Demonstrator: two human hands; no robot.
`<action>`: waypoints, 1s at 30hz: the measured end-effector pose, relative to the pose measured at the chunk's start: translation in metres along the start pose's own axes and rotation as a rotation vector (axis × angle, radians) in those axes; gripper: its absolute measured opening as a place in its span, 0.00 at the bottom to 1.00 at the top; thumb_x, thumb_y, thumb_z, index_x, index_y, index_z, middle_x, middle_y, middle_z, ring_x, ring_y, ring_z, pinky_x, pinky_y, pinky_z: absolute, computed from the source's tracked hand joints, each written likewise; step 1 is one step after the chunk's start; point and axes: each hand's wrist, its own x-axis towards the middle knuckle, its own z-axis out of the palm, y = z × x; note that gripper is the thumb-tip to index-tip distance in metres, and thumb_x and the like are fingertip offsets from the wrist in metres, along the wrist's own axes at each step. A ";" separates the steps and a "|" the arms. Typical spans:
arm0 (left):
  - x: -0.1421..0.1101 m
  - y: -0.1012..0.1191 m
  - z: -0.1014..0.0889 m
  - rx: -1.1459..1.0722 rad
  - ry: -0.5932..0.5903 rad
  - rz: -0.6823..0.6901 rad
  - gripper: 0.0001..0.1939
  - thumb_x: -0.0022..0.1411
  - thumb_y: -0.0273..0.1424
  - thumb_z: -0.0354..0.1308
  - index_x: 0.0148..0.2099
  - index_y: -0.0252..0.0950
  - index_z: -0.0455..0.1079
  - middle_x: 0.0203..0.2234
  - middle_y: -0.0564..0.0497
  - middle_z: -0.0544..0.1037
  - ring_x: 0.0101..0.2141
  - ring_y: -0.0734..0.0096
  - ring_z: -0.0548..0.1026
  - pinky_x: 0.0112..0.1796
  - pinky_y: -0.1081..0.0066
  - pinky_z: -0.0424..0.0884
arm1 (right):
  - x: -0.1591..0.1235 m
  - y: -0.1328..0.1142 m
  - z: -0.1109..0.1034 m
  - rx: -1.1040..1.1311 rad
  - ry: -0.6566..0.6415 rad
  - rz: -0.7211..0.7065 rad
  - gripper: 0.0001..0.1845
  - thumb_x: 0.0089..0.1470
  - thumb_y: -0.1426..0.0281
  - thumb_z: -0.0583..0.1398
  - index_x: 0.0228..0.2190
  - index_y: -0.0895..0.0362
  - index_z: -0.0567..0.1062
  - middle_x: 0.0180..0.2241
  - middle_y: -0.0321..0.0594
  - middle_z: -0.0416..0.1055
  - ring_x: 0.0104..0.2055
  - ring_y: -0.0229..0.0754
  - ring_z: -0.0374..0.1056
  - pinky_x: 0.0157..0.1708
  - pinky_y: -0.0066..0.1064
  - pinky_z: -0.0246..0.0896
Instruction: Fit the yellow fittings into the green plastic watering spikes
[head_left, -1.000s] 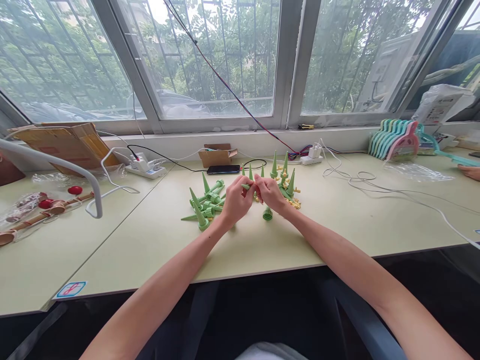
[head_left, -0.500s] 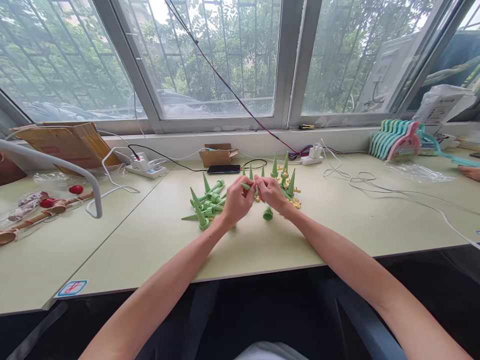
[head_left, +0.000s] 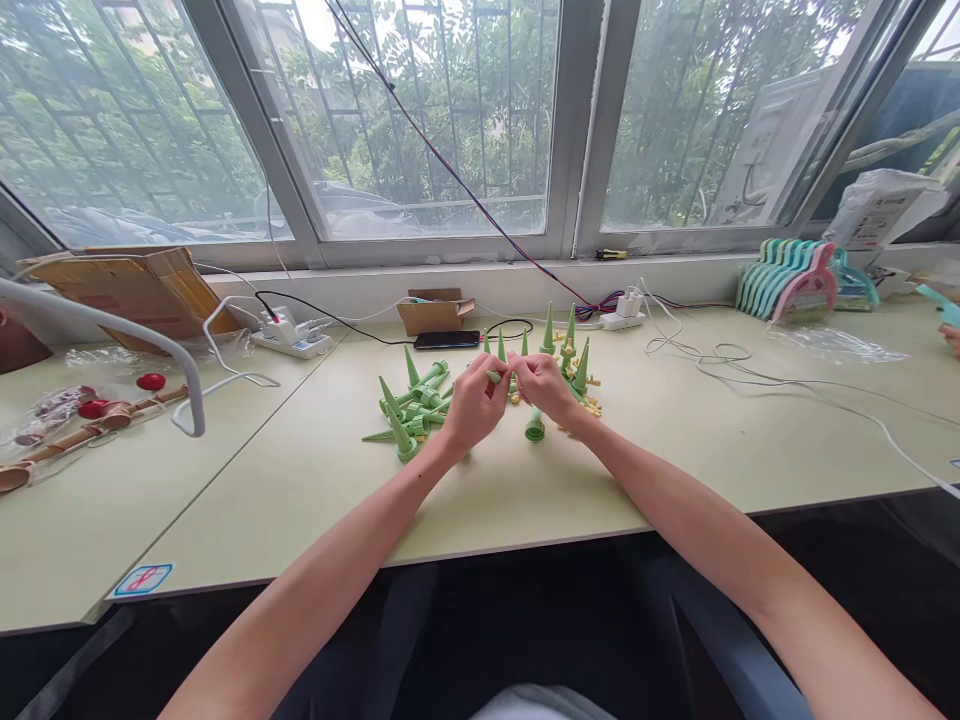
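Observation:
My left hand (head_left: 478,402) is closed around a green plant watering spike (head_left: 493,377), whose pointed tip shows by the fingers. Meeting it at the fingertips, my right hand (head_left: 546,385) is pinched; whatever small piece sits between its fingers is hidden. Left of the hands lies a pile of green spikes (head_left: 403,432), some upright, some on their sides. Behind and right of my right hand, several spikes stand upright (head_left: 582,368) among small yellow valve pieces (head_left: 592,406). A single green spike with its ribbed cap end toward me (head_left: 535,430) lies below my right hand.
Along the back are a black phone (head_left: 448,340), a small cardboard box (head_left: 433,315) and power strips (head_left: 292,343). Loose white cables (head_left: 724,355) and several hangers (head_left: 787,280) occupy the right. A grey metal bar (head_left: 184,370) arches at left. Another person's hand (head_left: 951,338) shows at far right.
My hands stay together at the spike with hardly any movement. At far right, the other person's hand and a turquoise item have shifted slightly, the item now lifted away from the hangers.

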 end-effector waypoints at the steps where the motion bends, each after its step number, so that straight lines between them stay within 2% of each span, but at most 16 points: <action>1: 0.000 0.000 0.000 0.006 -0.006 0.008 0.07 0.66 0.28 0.54 0.33 0.36 0.66 0.28 0.54 0.67 0.20 0.82 0.61 0.23 0.77 0.63 | 0.000 0.000 0.000 0.008 -0.003 0.005 0.34 0.58 0.47 0.53 0.11 0.54 0.55 0.10 0.30 0.48 0.15 0.31 0.48 0.18 0.27 0.48; 8: 0.000 -0.002 -0.002 0.068 -0.039 0.078 0.06 0.68 0.28 0.51 0.35 0.37 0.66 0.29 0.53 0.67 0.22 0.80 0.61 0.25 0.76 0.62 | 0.001 0.001 0.001 0.084 -0.024 0.058 0.32 0.58 0.50 0.54 0.11 0.55 0.55 0.10 0.31 0.51 0.14 0.31 0.49 0.15 0.27 0.48; 19: 0.000 -0.007 -0.005 0.195 -0.055 0.184 0.07 0.66 0.23 0.50 0.37 0.38 0.67 0.31 0.52 0.68 0.25 0.77 0.63 0.26 0.75 0.61 | 0.000 -0.003 0.002 0.213 -0.055 0.123 0.33 0.56 0.50 0.57 0.09 0.54 0.55 0.08 0.31 0.50 0.11 0.31 0.51 0.14 0.27 0.48; 30: 0.000 -0.006 -0.006 0.258 -0.061 0.191 0.08 0.65 0.23 0.50 0.37 0.38 0.69 0.32 0.50 0.71 0.25 0.76 0.64 0.26 0.75 0.61 | 0.000 -0.004 0.003 0.288 -0.070 0.171 0.32 0.56 0.54 0.58 0.08 0.55 0.57 0.07 0.31 0.51 0.10 0.30 0.50 0.13 0.26 0.48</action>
